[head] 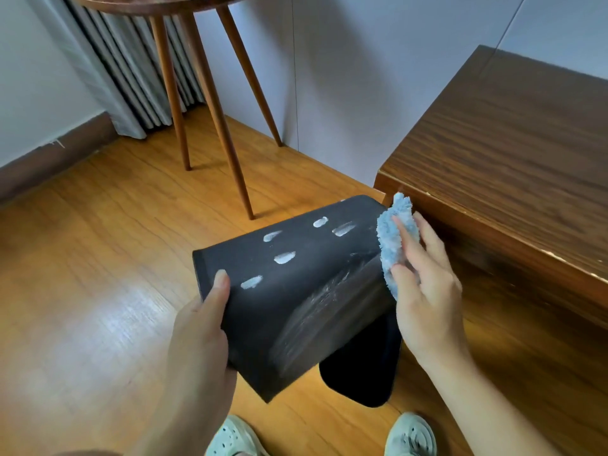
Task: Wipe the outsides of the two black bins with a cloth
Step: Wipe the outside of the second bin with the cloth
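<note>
A black bin (289, 291) lies tipped on its side in the air, its broad face marked with several white smears. My left hand (200, 327) grips its rim at the near left, thumb on top. My right hand (424, 278) holds a fluffy blue cloth (393, 238) and presses it against the bin's right side, where faint wiped streaks show. A second black bin (365, 366) stands on the floor below, mostly hidden behind the first.
A dark wooden cabinet (513, 153) stands close on the right, just behind the cloth. A round wooden side table's legs (217, 116) rise at the back. Curtain and wall lie behind. My two pale shoes (411, 436) stand on the wood floor at the bottom.
</note>
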{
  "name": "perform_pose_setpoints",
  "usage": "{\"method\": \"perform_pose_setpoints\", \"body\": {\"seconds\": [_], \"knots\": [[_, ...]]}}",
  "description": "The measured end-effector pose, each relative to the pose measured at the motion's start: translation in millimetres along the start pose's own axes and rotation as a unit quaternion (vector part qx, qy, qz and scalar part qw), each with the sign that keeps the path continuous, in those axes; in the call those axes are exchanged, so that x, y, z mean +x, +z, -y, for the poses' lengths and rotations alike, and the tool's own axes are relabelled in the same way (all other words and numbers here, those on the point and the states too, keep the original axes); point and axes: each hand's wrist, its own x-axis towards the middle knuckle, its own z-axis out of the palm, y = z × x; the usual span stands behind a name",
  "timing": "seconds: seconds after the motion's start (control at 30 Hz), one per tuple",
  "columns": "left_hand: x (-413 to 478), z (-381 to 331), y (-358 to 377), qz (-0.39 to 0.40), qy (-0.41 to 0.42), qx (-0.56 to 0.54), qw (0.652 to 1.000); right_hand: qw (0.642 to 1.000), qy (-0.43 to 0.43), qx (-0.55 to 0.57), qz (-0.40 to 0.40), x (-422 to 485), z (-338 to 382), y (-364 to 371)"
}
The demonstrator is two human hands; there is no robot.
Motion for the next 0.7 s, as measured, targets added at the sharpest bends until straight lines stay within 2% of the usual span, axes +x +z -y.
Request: {"method": "perform_pose_setpoints", "body": {"seconds": [0.13, 0.23, 0.33, 0.4, 0.47, 0.6, 0.67, 0.7], "knots": [[-1, 2, 1, -0.036, 0.080, 0.060, 0.994, 0.996, -0.014, -0.081, 0.028, 1, 3, 11], [-5, 8, 5, -0.001, 0.132, 0.119, 0.984, 0.985, -0.100, -0.112, 0.088, -19, 29, 33], [-10, 17, 6, 0.021, 0.139, 0.099, 0.985, 0.954, -0.194, -0.125, 0.191, -49, 57, 51], [-8, 26, 2, 0.031, 0.146, 0.110, 0.983, 0.941, -0.221, -0.152, 0.204, -50, 58, 49], [-9, 28, -2, 0.037, 0.177, 0.163, 0.970, 0.948, -0.187, -0.187, 0.179, -35, 44, 40], [-12, 25, -4, 0.070, 0.312, 0.279, 0.905, 0.968, 0.039, -0.190, 0.157, 4, 0, 16], [-9, 29, -5, 0.087, 0.344, 0.299, 0.886, 0.970, 0.075, -0.165, 0.161, -2, -1, 18], [-8, 30, -5, 0.087, 0.349, 0.302, 0.883, 0.972, 0.056, -0.157, 0.167, -11, 8, 24]]}}
